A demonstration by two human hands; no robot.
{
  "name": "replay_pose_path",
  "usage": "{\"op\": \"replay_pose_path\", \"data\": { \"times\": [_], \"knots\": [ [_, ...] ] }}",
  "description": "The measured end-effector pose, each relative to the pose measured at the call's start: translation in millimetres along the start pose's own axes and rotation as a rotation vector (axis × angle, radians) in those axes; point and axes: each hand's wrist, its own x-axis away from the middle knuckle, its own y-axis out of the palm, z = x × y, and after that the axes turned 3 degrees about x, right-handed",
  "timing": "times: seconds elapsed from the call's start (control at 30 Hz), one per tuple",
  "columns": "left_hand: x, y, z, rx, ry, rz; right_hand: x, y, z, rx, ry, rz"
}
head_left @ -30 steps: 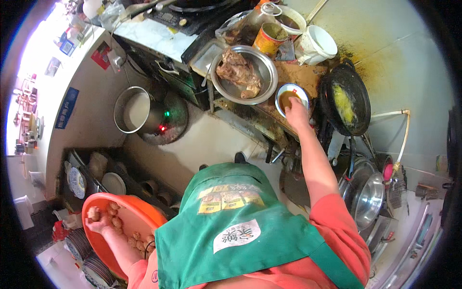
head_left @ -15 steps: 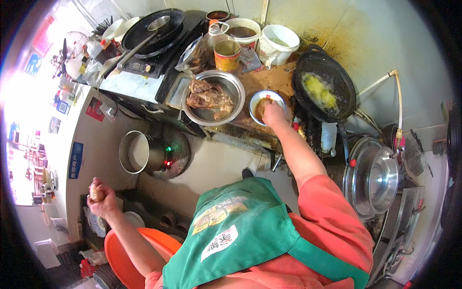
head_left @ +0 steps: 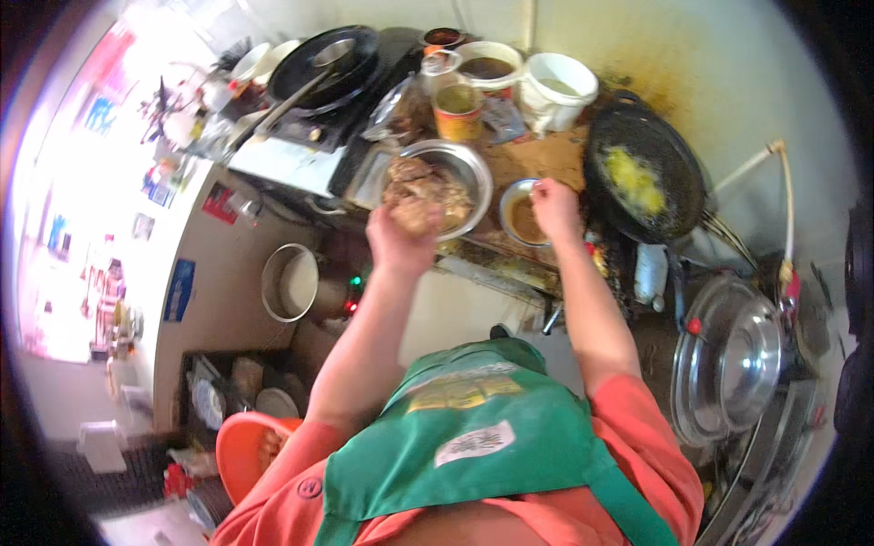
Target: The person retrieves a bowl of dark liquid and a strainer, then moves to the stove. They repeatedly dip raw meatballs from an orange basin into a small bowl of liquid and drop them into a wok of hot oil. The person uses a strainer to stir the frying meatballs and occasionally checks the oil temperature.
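My left hand (head_left: 402,244) reaches over the near rim of a metal basin (head_left: 482,182) that holds browned meat (head_left: 423,182). Its fingers curl around a pale brown lump (head_left: 417,217), whose exact kind is blurred. At the right rim of a white bowl (head_left: 507,202) with brown liquid (head_left: 525,218) in it is my right hand (head_left: 557,214). The fingers of that hand are pinched together, and I cannot make out what is between them.
Right of the bowl, a black wok (head_left: 674,214) holds yellow food in bubbling oil. Behind stand white buckets (head_left: 559,91) and a yellow tin (head_left: 458,114). A black pan (head_left: 314,91) sits far left. Below are a metal pot (head_left: 291,282) and an orange tub (head_left: 238,446).
My left hand has swung from the low left up to the basin, carrying the lump. My right hand has drawn from inside the bowl to its right rim. The whole view has shifted.
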Motion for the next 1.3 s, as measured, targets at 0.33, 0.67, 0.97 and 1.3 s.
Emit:
{"op": "replay_pose_path", "data": {
  "times": [0.33,0.67,0.97,1.3],
  "knots": [
    [-43,80,-109,-0.212,-0.285,0.060,24,-42,-93,-0.253,-0.605,0.334],
    [-16,116,-114,-0.334,-0.394,-0.022,26,-13,-79,-0.963,-0.164,0.235],
    [-3,142,-117,-0.489,0.091,-0.265,16,-43,-107,-2.040,0.518,-0.073],
    [-11,140,-118,-0.425,-0.082,-0.074,18,-37,-118,-1.115,-0.443,0.337]
  ]
}}
